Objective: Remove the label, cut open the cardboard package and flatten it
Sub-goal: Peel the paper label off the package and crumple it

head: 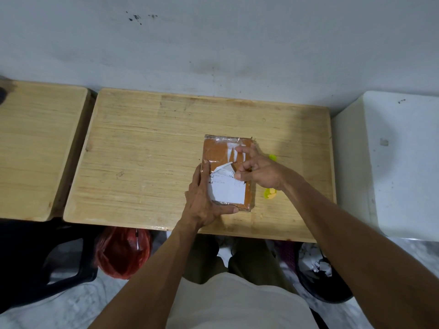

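Currently the cardboard package (226, 172) is lain flat near the middle of the wooden table (142, 150), its white label (226, 188) torn away from the far half and only partly peeled. It is steadied along its near-left edge by the flattened, open left hand (202, 198), while the torn label edge appears pinched by the right hand (257, 170). Cutting and flattening are judged not yet begun, a yellow tool (270, 193) being left just beside the package.

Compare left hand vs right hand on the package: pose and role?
The left hand lies flat along the package's left edge, thumb across its near end, pinning it down. The right hand is curled over the right side, fingers pinching the torn white label. Both touch the package on the wooden table.
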Demonstrator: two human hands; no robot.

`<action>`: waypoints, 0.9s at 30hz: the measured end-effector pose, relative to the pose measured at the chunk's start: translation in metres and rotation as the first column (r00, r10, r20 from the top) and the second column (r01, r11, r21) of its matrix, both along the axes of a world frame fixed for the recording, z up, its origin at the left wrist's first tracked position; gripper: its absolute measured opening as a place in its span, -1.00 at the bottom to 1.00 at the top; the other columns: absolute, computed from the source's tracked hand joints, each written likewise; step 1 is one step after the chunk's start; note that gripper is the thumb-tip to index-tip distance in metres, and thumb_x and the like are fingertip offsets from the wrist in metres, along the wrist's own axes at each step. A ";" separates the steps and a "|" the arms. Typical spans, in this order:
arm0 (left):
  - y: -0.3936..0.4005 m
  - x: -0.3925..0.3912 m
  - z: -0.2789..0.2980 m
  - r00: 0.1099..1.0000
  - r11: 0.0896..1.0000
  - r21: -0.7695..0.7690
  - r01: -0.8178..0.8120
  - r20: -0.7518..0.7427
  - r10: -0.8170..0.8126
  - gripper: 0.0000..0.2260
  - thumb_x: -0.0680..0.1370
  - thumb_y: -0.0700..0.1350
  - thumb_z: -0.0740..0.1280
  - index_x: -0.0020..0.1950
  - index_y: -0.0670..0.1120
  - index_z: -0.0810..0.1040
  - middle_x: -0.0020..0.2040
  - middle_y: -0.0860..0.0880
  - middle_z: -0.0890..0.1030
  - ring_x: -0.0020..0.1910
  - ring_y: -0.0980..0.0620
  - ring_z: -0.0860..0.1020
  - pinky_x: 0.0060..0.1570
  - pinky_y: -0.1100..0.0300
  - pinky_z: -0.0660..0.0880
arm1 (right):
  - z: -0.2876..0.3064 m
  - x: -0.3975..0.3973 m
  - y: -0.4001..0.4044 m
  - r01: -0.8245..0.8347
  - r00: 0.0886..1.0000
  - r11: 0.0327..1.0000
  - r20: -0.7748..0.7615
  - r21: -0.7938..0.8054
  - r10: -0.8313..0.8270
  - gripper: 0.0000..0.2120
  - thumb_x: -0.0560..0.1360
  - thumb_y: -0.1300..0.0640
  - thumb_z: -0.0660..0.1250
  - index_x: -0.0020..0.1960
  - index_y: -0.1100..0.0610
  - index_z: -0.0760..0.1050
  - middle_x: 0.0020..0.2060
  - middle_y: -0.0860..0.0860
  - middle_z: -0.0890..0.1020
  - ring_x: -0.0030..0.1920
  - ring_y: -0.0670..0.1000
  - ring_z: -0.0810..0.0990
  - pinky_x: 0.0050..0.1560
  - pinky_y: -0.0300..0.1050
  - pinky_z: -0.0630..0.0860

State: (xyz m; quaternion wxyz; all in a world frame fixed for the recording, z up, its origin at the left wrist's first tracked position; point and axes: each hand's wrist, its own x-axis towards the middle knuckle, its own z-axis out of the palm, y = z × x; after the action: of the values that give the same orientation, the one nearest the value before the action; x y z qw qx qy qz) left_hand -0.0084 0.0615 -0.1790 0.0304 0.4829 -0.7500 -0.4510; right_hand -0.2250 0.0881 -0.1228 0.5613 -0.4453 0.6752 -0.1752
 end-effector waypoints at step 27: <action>0.010 0.010 0.019 0.999 1.000 0.005 -0.011 0.052 0.011 0.36 0.00 0.56 0.48 0.59 0.25 -0.22 0.62 0.09 -0.04 0.58 -0.09 0.14 0.40 -0.32 0.30 | 0.031 -0.033 0.030 0.394 0.918 0.892 0.141 -0.220 -0.370 -0.89 0.54 0.16 0.41 -0.15 0.13 0.65 0.32 0.00 0.52 0.35 -0.11 0.45 0.37 -0.08 0.36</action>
State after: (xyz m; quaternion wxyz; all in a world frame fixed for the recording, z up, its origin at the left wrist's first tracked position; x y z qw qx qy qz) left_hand 0.0019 0.0720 -0.1602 0.0120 0.4986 -0.7468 -0.4400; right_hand -0.2580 0.1180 -0.0920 0.4884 -0.3605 0.6952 -0.3850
